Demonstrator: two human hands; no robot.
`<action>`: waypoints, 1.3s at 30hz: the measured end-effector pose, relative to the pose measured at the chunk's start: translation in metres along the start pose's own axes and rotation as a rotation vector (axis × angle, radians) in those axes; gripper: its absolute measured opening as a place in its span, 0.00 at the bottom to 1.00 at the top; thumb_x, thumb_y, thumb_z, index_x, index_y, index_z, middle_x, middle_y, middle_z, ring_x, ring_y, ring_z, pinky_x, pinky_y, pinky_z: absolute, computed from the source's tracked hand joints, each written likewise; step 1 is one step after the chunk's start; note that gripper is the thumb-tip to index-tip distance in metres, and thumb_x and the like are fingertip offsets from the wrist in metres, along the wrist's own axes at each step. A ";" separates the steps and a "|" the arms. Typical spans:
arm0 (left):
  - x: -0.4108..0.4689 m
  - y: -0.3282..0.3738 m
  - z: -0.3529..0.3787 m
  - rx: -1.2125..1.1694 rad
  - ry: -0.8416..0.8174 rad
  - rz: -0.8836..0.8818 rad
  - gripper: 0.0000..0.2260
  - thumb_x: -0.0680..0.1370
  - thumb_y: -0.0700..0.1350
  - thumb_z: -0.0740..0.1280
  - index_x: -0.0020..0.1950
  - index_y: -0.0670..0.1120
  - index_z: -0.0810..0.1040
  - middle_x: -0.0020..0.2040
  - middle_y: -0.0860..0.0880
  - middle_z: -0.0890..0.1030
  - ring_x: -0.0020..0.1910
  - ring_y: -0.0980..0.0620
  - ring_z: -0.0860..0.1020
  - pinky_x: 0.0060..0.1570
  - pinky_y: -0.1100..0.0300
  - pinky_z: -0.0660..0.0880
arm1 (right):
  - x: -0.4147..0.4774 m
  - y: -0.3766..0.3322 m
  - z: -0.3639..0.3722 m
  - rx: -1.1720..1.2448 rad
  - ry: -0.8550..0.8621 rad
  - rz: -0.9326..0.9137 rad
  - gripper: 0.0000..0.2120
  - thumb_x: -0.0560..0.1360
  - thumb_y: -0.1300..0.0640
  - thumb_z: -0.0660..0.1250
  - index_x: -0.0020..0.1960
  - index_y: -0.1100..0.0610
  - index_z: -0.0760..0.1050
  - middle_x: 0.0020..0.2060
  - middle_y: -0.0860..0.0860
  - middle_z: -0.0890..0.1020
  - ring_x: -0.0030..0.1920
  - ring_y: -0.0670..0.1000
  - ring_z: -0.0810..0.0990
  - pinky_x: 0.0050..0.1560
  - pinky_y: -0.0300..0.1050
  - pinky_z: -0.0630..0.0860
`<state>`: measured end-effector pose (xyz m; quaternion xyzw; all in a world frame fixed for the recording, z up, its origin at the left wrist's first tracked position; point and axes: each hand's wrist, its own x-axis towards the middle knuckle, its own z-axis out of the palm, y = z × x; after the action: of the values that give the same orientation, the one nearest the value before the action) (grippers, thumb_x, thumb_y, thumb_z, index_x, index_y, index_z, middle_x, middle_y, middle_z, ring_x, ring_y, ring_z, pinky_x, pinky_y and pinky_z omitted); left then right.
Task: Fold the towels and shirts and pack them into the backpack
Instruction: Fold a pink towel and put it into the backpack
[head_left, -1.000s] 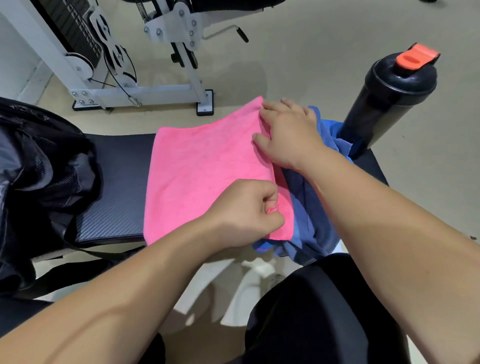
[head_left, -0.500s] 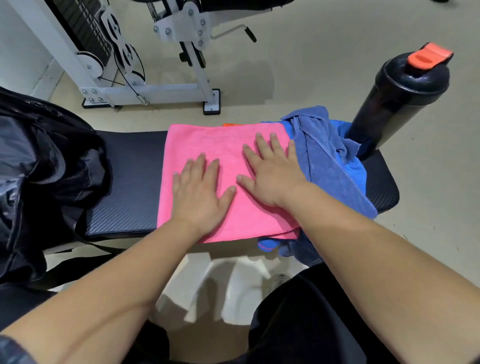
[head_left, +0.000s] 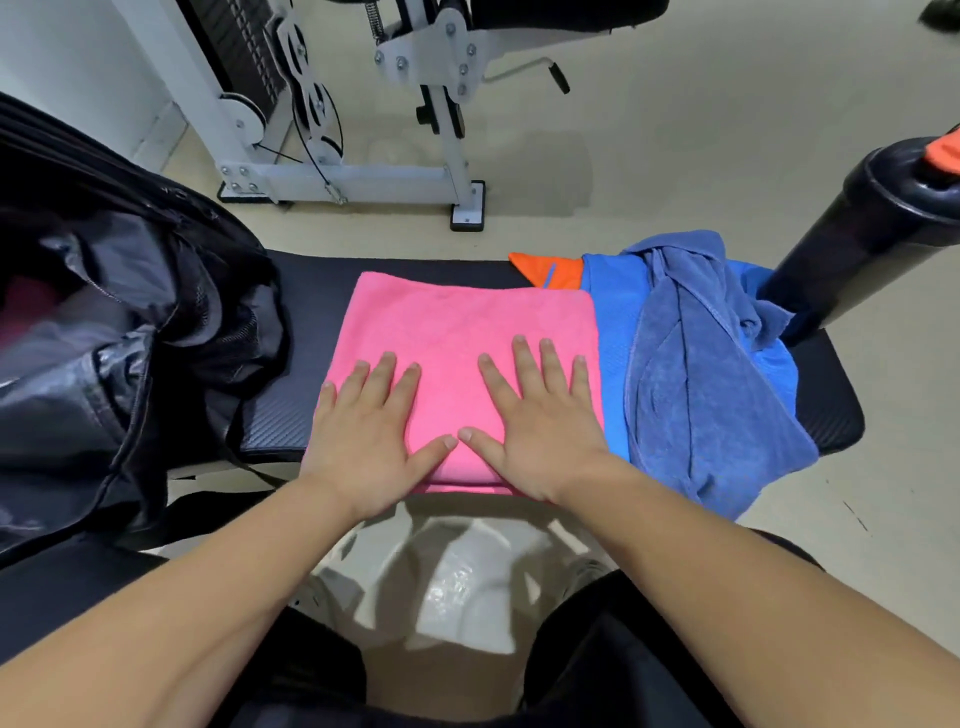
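Note:
A folded pink towel lies flat on the black padded bench. My left hand and my right hand press flat on its near half, fingers straight and spread, thumbs almost touching. To the right lies a crumpled grey-blue towel on top of a bright blue shirt. An orange cloth corner peeks out behind them. The black backpack stands open at the left end of the bench.
A black shaker bottle with an orange cap stands at the bench's right end, behind the blue pile. A white gym machine frame stands on the floor beyond the bench. My knees in black shorts are below.
A second ago both hands pinched the pink towel's right edge, folding it. Since then they laid it down and now press flat on it, sliding toward the near edge.

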<state>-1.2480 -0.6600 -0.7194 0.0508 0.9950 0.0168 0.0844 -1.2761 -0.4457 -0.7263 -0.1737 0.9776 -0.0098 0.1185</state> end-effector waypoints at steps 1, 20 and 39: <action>0.001 -0.001 -0.006 0.012 0.048 0.011 0.39 0.74 0.75 0.47 0.77 0.52 0.65 0.76 0.45 0.66 0.72 0.40 0.66 0.68 0.40 0.65 | -0.002 0.002 -0.004 -0.008 0.015 -0.016 0.40 0.75 0.25 0.40 0.82 0.43 0.42 0.82 0.56 0.44 0.80 0.63 0.43 0.75 0.70 0.42; 0.135 -0.051 -0.047 -0.090 0.099 0.060 0.11 0.79 0.42 0.60 0.57 0.49 0.78 0.55 0.46 0.78 0.55 0.41 0.74 0.50 0.45 0.76 | 0.105 0.089 -0.067 0.006 0.183 0.058 0.10 0.76 0.55 0.65 0.53 0.49 0.83 0.49 0.55 0.83 0.52 0.62 0.78 0.50 0.53 0.77; 0.155 -0.061 -0.068 -0.234 -0.022 0.022 0.04 0.73 0.42 0.69 0.42 0.48 0.74 0.43 0.49 0.77 0.45 0.45 0.75 0.43 0.56 0.70 | 0.100 0.105 -0.088 0.282 0.089 -0.077 0.10 0.71 0.61 0.68 0.39 0.48 0.72 0.35 0.40 0.75 0.40 0.53 0.76 0.41 0.44 0.67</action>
<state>-1.4170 -0.7061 -0.6809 0.0516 0.9847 0.1329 0.1006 -1.4235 -0.3837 -0.6702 -0.1923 0.9634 -0.1591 0.0976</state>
